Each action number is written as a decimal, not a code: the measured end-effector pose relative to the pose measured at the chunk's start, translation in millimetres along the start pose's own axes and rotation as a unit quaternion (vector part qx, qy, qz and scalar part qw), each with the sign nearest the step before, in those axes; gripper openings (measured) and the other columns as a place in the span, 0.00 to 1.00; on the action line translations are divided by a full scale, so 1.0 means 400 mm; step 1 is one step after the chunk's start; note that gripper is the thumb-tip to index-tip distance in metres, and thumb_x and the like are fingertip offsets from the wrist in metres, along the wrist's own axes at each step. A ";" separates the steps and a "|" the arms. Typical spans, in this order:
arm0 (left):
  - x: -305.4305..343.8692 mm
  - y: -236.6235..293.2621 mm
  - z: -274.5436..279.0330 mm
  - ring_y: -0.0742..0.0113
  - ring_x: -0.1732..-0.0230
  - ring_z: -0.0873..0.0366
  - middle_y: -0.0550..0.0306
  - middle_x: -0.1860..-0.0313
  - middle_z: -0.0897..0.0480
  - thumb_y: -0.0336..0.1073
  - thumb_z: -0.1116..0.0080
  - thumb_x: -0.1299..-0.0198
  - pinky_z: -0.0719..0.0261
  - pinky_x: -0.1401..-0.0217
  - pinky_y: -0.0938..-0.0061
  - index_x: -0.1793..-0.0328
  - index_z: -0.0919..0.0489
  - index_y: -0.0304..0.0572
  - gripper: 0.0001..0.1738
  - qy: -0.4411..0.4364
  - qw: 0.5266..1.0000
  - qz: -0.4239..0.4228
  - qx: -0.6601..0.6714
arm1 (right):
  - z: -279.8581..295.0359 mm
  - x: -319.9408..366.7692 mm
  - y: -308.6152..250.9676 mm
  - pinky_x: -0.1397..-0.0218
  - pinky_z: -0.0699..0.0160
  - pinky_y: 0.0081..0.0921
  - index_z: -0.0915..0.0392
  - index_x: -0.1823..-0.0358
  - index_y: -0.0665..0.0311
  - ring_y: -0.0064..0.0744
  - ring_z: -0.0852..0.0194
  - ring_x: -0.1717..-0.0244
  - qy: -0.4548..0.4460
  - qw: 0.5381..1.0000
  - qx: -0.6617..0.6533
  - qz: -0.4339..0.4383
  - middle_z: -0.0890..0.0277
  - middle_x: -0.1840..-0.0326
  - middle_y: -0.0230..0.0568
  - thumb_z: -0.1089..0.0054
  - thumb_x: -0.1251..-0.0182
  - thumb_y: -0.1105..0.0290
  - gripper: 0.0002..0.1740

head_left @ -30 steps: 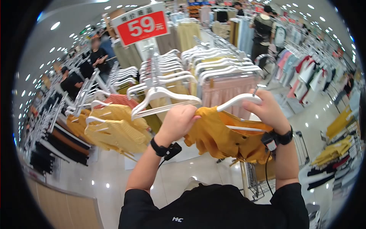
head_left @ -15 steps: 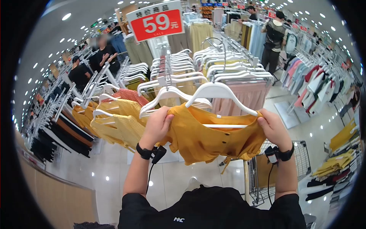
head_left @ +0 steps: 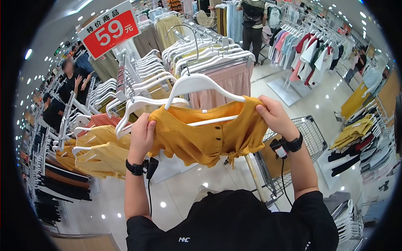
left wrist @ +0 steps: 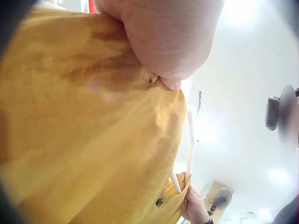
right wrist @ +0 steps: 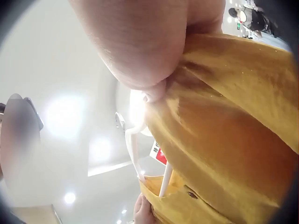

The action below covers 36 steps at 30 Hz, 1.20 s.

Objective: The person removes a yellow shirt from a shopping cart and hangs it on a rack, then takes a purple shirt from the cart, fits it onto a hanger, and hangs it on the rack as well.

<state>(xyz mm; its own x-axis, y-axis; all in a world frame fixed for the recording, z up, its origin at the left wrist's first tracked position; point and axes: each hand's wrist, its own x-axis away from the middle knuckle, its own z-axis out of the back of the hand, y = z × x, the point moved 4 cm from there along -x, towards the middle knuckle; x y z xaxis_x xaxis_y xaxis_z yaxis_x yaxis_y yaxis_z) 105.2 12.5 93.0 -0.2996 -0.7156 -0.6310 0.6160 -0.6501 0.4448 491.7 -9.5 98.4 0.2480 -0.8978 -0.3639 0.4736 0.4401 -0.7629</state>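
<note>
A mustard-yellow buttoned top (head_left: 205, 136) hangs on a white plastic hanger (head_left: 197, 83) that I hold up at chest height. My left hand (head_left: 142, 134) grips the top's left shoulder over the hanger's end. My right hand (head_left: 272, 117) grips the right shoulder the same way. The left wrist view shows the yellow fabric (left wrist: 84, 130) pinched under my left hand (left wrist: 163, 42), with the hanger bar (left wrist: 189, 144) and my right hand (left wrist: 196, 207) beyond. The right wrist view shows the same fabric (right wrist: 224, 135) held by my right hand (right wrist: 140, 42).
A rack of empty white hangers (head_left: 209, 56) and pink skirts (head_left: 222, 83) stands right behind the top. Yellow tops (head_left: 100, 150) hang at the left under a red 59 price sign (head_left: 109, 28). A wire shopping cart (head_left: 301, 142) is at my right. Other people stand further off.
The top has been spread flat across the hanger between both hands. My hands have moved apart to its shoulders, and the view has shifted right and down.
</note>
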 end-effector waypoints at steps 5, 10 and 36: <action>-0.024 0.022 0.018 0.50 0.73 0.30 0.47 0.74 0.29 0.42 0.54 0.27 0.33 0.68 0.63 0.61 0.28 0.33 0.17 0.007 1.000 -0.018 -0.012 | 0.012 -0.026 -0.045 0.65 0.31 0.33 0.31 0.65 0.69 0.44 0.33 0.72 0.007 0.994 0.092 0.056 0.33 0.74 0.48 0.46 0.29 0.69 0.10; -0.063 0.048 0.166 0.68 0.70 0.34 0.57 0.72 0.31 0.41 0.54 0.26 0.34 0.65 0.73 0.56 0.26 0.34 0.16 0.085 0.995 -0.010 -0.048 | 0.055 -0.114 -0.192 0.67 0.33 0.35 0.32 0.65 0.69 0.46 0.36 0.73 0.046 0.974 0.135 0.178 0.35 0.74 0.49 0.43 0.30 0.67 0.12; 0.776 -0.283 0.623 0.44 0.62 0.26 0.44 0.66 0.25 0.34 0.44 0.36 0.27 0.57 0.61 0.56 0.26 0.35 0.09 0.133 0.943 0.294 -0.079 | -0.877 -0.153 -0.360 0.72 0.30 0.41 0.25 0.68 0.65 0.53 0.27 0.77 -0.109 0.951 0.059 0.284 0.28 0.78 0.48 0.37 0.38 0.66 0.10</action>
<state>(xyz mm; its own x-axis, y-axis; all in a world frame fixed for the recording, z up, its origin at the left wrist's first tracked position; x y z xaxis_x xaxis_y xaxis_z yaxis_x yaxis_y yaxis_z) -239.1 -199.5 5.1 0.3081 -0.8381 -0.4501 0.7257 -0.0989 0.6809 111.9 -23.9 43.0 0.6556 -0.4954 -0.5699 0.2987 0.8633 -0.4069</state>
